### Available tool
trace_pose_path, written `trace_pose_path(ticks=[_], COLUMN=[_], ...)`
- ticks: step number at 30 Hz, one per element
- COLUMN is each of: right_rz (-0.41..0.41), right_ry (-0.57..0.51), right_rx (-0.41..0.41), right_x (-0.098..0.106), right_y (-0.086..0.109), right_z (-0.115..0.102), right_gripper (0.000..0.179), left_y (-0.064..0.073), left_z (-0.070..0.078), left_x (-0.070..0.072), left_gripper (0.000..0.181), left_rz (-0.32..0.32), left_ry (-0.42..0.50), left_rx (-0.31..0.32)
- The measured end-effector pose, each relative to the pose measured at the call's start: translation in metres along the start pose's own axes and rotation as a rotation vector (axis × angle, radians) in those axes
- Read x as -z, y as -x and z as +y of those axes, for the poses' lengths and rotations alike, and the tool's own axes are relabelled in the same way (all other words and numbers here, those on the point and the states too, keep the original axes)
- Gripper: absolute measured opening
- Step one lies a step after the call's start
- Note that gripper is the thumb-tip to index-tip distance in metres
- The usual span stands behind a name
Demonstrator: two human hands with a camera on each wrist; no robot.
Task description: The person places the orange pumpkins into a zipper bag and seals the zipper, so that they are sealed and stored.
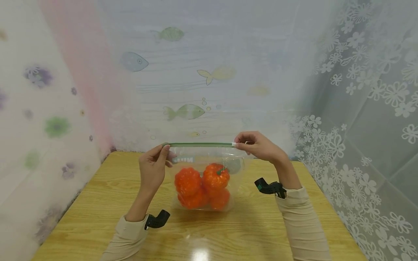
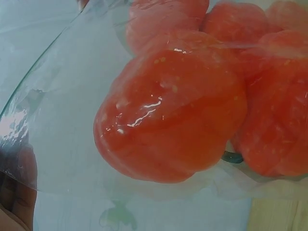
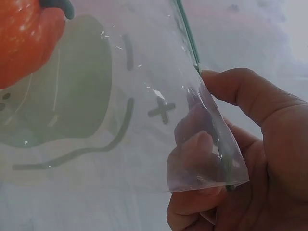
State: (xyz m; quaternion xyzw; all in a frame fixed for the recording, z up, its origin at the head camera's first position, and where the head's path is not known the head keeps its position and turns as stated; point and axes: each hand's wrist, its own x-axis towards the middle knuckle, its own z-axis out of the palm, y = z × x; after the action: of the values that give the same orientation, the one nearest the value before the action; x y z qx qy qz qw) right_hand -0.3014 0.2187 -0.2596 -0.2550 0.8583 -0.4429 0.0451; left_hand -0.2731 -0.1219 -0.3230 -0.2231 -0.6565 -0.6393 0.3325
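A clear plastic zip bag [image 1: 240, 188] stands upright over the table, its green zip strip [image 1: 202, 145] stretched straight along the top. Inside are several shiny orange-red bell peppers [image 1: 188, 182], one showing a green stem [image 1: 222, 170]. At the top left corner, my left hand [image 1: 151, 168] pinches the bag between thumb and fingers. My right hand [image 1: 261, 146] grips the opposite end, the thumb beside a small white piece [image 1: 233, 144] on the zip. Through the plastic in the right wrist view, fingers [image 3: 192, 151] show behind the bag's corner.
The wooden table [image 1: 254, 232] lies below both forearms. Behind it hangs a pale curtain [image 1: 228, 43] printed with fish. Flower-patterned sheets close off the left and right sides. A black wrist camera [image 1: 157, 219] sits on the left sleeve, another black camera [image 1: 269, 186] on the right.
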Motion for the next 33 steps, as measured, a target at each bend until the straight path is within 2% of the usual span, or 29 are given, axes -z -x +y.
trace_pose_path(ticks=[12, 19, 21, 26, 28, 33], right_rz=[0.095, 0.205, 0.253, 0.359, 0.403, 0.501], right_ry=[-0.062, -0.147, -0.216, -0.508, -0.595, -0.71], right_rx=[0.002, 0.053, 0.089, 0.255, 0.3, 0.356], right_x=[0.014, 0.007, 0.0, -0.028, -0.04, -0.061], right_y=[0.017, 0.022, 0.02, 0.015, 0.014, 0.013], right_z=[0.019, 0.031, 0.035, 0.048, 0.053, 0.064], right_gripper=[0.02, 0.022, 0.02, 0.011, 0.01, 0.011], left_y=[0.003, 0.009, 0.01, 0.011, 0.012, 0.012], left_z=[0.005, 0.005, 0.005, 0.003, 0.003, 0.003], left_x=[0.001, 0.003, 0.002, 0.001, 0.001, 0.0], left_gripper=[0.022, 0.024, 0.024, 0.025, 0.024, 0.023], left_rz=[0.033, 0.065, 0.064, 0.104, 0.112, 0.093], left_ry=[-0.012, 0.019, 0.026, 0.064, 0.075, 0.086], left_rx=[0.028, 0.015, 0.008, -0.001, -0.012, -0.026])
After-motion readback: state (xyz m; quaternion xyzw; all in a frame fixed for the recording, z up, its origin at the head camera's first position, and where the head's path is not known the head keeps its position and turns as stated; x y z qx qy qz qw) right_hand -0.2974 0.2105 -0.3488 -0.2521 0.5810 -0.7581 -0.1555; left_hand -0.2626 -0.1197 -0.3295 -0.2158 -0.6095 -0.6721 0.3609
